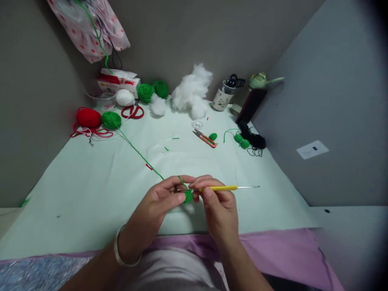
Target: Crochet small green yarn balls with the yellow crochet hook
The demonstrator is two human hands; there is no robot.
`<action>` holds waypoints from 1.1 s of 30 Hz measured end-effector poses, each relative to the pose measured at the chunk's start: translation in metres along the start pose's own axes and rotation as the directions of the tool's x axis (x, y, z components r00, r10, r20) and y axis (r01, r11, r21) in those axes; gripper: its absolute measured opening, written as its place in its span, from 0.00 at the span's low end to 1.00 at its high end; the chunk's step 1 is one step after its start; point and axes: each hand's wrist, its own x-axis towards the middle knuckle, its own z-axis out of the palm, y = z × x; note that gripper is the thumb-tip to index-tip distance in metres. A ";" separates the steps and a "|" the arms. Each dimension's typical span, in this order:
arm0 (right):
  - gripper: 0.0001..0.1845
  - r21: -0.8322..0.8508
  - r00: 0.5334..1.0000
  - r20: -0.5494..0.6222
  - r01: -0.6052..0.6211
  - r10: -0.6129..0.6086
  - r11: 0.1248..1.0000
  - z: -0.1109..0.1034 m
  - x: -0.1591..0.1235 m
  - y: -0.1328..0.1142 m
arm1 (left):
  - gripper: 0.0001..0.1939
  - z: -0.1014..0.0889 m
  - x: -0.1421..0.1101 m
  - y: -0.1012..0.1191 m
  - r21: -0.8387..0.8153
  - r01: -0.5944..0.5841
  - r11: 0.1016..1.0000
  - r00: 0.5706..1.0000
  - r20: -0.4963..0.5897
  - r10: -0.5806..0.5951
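My left hand (160,200) pinches a small green crocheted piece (188,196) just above the near edge of a pale green table (91,190). My right hand (216,204) grips a yellow-handled crochet hook (226,188) whose metal shaft sticks out to the right. The hook's working end meets the green piece between my fingers. A green yarn strand (139,153) runs from the piece up and left to a green yarn ball (110,119). A bracelet sits on my left wrist.
At the back stand a red yarn ball (88,117), a white ball (124,97), two more green balls (152,91), red scissors (133,112), white stuffing (192,92), orange thread snips (205,138), small green crocheted bits (241,141), black yarn (256,142), a cup of tools (223,96).
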 end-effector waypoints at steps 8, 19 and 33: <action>0.09 0.111 0.995 -0.014 -0.099 0.102 0.989 0.003 0.003 -0.003 | 0.18 -0.002 -0.003 -0.006 0.169 -0.041 0.985 0.999 -0.026 0.046; 0.12 -0.318 0.975 0.132 0.211 -0.177 0.925 -0.001 -0.006 -0.013 | 0.19 -0.001 -0.005 -0.004 0.489 -0.156 0.858 0.963 -0.117 0.242; 0.17 -0.557 0.898 0.167 0.426 -0.406 0.713 -0.002 -0.015 -0.001 | 0.21 0.007 -0.006 0.001 -0.167 0.103 0.980 0.989 -0.092 -0.120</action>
